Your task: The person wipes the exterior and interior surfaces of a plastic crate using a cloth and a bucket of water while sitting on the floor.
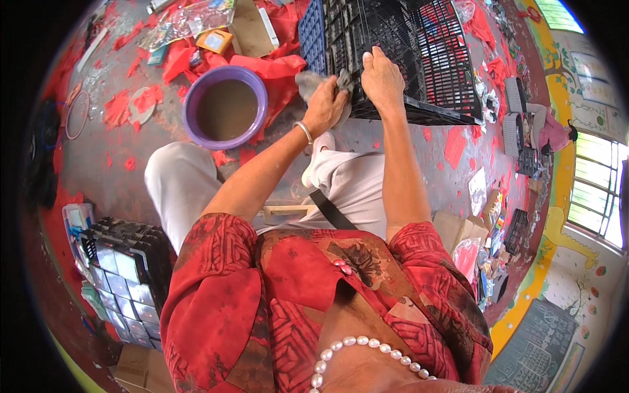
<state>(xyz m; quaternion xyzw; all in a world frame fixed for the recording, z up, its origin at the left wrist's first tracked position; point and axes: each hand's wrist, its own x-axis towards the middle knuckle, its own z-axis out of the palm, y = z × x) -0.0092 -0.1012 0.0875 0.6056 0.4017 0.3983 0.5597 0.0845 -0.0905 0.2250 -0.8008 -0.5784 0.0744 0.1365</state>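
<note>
From the wearer, a rectangular black plastic mesh crate [442, 111] stands at one o'clock, a blue plastic lattice crate [313, 36] just off its nine o'clock side. At the mesh crate's near side is the right hand [383, 82]; the left hand [324, 105] and a crumpled grey cloth [344, 82] within it are toward its eight o'clock corner. A round purple plastic basin [190, 108] sits at eleven, murky brown water [228, 110] in it. A brown cardboard box [139, 368] lies at eight, a rectangular dark-green chalkboard [538, 347] at four.
</note>
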